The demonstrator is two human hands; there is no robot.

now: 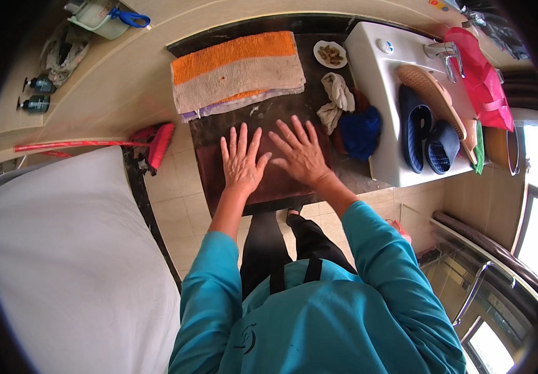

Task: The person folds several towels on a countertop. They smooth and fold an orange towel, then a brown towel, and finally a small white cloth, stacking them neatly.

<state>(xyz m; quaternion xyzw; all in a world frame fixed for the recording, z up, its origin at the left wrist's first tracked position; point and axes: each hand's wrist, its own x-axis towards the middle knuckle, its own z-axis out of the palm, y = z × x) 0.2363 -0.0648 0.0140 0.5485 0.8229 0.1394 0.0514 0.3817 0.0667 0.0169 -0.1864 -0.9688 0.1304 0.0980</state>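
Both my hands are held palms down over a dark stone countertop (264, 133), fingers spread and nothing in them; whether they touch it I cannot tell. My left hand (242, 161) is on the left, and my right hand (300, 152) is a little to its right, the thumbs pointing toward each other. Beyond them lies a folded orange and beige towel (238, 70). Right of my right hand are a crumpled whitish cloth (338, 100) and a bunched blue cloth (361, 133). A small white dish (330, 54) holding brownish pieces stands at the back of the counter.
At right, a white washbasin (385, 161) with a chrome faucet (447, 58) holds dark blue slippers (413, 128) and tan slippers (430, 96); a pink bag (479, 79) hangs beside it. A red broom (159, 145) leans at left, near a white-covered surface (77, 252). Pump bottles (35, 104) stand upper left.
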